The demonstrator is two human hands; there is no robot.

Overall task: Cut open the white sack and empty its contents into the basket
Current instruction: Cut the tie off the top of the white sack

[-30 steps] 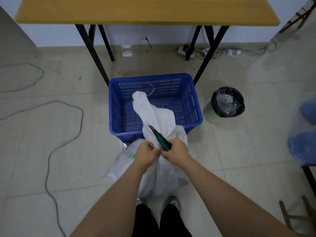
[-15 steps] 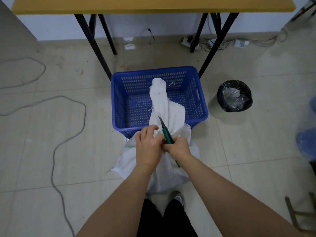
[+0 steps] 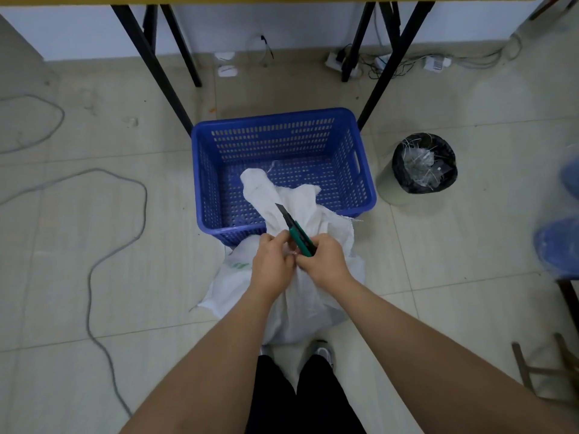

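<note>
A white woven sack [image 3: 300, 308] stands on the floor between my feet, and its twisted top end [image 3: 269, 192] flops over the near rim into the blue slotted basket [image 3: 363, 170]. My left hand [image 3: 271, 264] grips the gathered neck of the sack. My right hand [image 3: 326, 261] holds a green utility knife [image 3: 297, 234] with the blade out, pointing up and away over the sack's neck. The two hands touch each other at the neck. Only the sack's top lies in the basket.
A table with black legs [image 3: 156, 67] stands behind the basket. A bin with a black liner [image 3: 423, 164] sits right of it. A grey cable [image 3: 94, 261] loops over the tiled floor on the left. Power strips and wires [image 3: 376, 62] lie by the wall. Blue chairs [image 3: 560, 242] stand at right.
The sack's top end has sagged lower into the basket. My hands stay together at the neck, and the knife has tilted more upright.
</note>
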